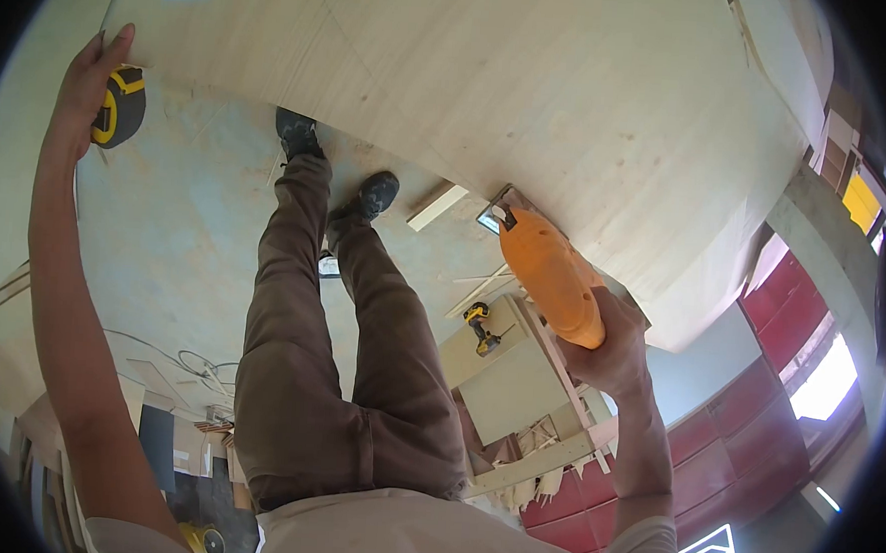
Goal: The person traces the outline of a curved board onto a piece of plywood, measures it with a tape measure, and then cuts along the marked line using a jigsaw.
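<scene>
My left hand (pixel 84 83) is at the upper left, by the edge of a large pale wood panel (pixel 454 67). It grips a yellow and black tape measure (pixel 123 110), with its fingertips reaching up against the panel. On the right, my right hand (pixel 610 340) is wrapped round the rear of an orange power tool (pixel 553 272) that looks like a jigsaw. The tool's metal base plate rests at the panel's near edge. Whether a blade is in the wood is hidden.
My legs and dark shoes (pixel 375 195) stand below the panel. A short wood offcut (pixel 437 206) lies on the floor. A yellow and black cordless drill (pixel 480 329) sits on a wooden cabinet (pixel 508 380). A cable (pixel 193 364) lies at lower left, and red panels (pixel 715 441) stand at right.
</scene>
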Demonstrator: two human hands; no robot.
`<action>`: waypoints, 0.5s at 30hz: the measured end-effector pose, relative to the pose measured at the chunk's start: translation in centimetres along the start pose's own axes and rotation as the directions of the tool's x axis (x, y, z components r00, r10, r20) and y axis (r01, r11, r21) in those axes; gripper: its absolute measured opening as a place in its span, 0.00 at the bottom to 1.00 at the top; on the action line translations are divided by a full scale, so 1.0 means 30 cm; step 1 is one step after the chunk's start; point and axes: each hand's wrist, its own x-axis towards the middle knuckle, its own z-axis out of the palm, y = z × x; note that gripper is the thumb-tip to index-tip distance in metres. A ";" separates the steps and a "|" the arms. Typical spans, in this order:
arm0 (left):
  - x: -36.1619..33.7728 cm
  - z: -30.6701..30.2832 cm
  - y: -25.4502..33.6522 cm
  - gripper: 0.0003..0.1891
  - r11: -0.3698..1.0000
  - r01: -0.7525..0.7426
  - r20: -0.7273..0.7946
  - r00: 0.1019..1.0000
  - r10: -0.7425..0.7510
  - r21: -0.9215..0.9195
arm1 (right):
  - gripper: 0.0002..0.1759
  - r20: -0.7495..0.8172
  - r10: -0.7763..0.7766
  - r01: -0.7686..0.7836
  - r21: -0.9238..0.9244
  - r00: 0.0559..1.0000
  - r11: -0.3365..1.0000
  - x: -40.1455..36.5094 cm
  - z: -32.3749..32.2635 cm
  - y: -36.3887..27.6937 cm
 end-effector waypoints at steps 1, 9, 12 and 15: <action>-0.001 0.001 -0.001 0.36 1.000 -0.006 -0.008 1.000 0.006 0.001 | 0.16 -0.008 -0.009 0.009 0.001 1.000 1.000 0.003 -0.003 -0.003; 0.018 -0.011 -0.014 0.38 0.999 0.005 -0.006 1.000 -0.005 0.040 | 0.16 0.014 -0.020 0.020 -0.006 1.000 1.000 0.016 -0.011 0.006; 0.007 0.000 -0.003 0.40 0.997 -0.032 -0.060 0.998 0.035 0.064 | 0.15 0.019 -0.055 0.055 -0.022 0.998 0.998 0.026 -0.018 0.001; 0.000 -0.001 0.003 0.41 0.996 -0.042 -0.071 0.996 0.047 0.074 | 0.14 0.021 -0.054 0.054 -0.023 0.998 0.998 0.027 -0.021 -0.005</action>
